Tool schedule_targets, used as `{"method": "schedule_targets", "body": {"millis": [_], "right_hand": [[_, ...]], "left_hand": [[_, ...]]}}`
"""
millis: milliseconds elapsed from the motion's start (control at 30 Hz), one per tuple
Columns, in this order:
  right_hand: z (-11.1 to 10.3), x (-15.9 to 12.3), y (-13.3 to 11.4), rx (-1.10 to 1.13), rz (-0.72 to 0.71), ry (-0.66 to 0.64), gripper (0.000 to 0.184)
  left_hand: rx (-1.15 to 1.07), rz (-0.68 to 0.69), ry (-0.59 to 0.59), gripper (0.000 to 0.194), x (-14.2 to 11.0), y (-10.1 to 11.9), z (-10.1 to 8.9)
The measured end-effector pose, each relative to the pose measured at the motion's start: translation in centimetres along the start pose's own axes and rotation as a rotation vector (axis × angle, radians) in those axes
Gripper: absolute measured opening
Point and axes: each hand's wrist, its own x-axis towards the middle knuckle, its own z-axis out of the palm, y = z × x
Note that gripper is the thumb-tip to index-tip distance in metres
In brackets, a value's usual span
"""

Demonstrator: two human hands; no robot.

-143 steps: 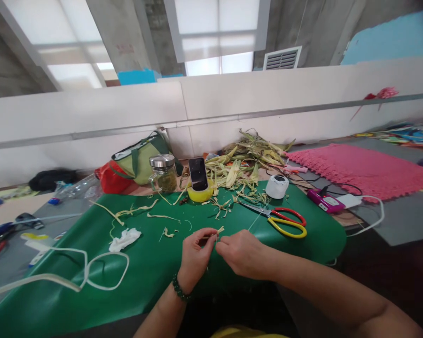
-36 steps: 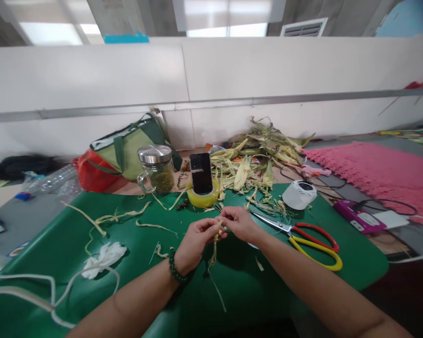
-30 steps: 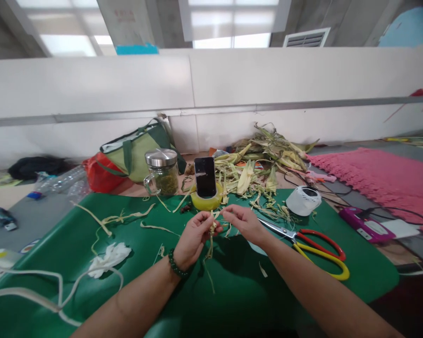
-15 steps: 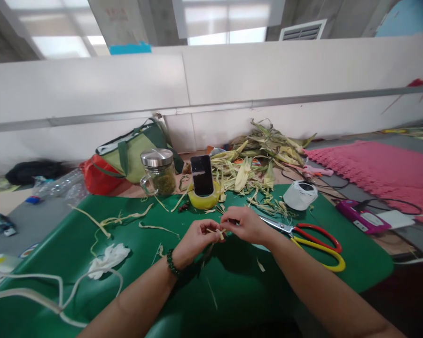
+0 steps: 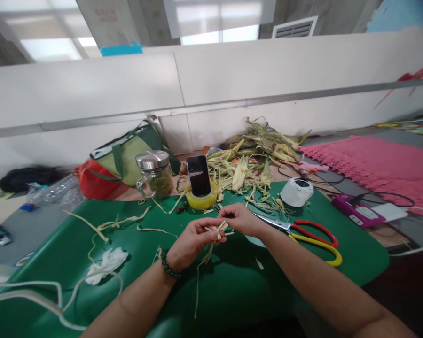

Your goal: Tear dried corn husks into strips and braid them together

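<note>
My left hand, with a dark green bead bracelet at the wrist, pinches a small bundle of corn husk strips over the green mat. Thin strands dangle below it. My right hand meets it from the right, fingers closed at the top of the bundle; its fingertips are partly hidden. Large scissors with one red and one yellow handle lie just beyond my right forearm. Behind my hands a phone leans upright in a yellow tape roll.
A heap of corn husks lies at the back. A glass jar and a green bag stand back left. Crumpled tissue and white cable are at left. At right are a white roll, a purple power strip and pink cloth.
The husk bundle has turned between my fingers, so more strip ends and a long dangling strand show. My right hand has shifted slightly left. The whole view has moved a little.
</note>
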Motion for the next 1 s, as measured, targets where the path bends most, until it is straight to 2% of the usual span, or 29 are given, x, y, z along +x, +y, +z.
{"method": "schedule_targets", "body": {"millis": [100, 267, 500, 700, 833, 1000], "right_hand": [[0.3, -0.4, -0.2, -0.117, -0.021, 0.035, 0.015], [0.4, -0.8, -0.4, -0.295, -0.094, 0.017, 0.016], [0.3, -1.2, -0.4, -0.342, -0.184, -0.022, 0.019], [0.3, -1.3, -0.3, -0.391, -0.197, 0.051, 0.023], [0.7, -1.5, -0.3, -0.471, -0.214, 0.136, 0.025], [1.6, -1.9, -0.8, -0.533, -0.263, 0.085, 0.024]], "left_hand": [[-0.015, -0.028, 0.036, 0.028, 0.0, -0.1, 0.1], [0.054, 0.033, 0.122, 0.025, 0.0, 0.2, 0.0], [0.063, 0.076, 0.237, 0.025, 0.1, 0.7, -0.6], [0.083, 0.13, 0.284, 0.028, 0.3, 0.6, -0.7], [0.091, 0.205, 0.361, 0.027, 0.8, 0.6, -0.9], [0.282, 0.334, 0.463, 0.018, 1.4, 0.4, -0.8]]}}
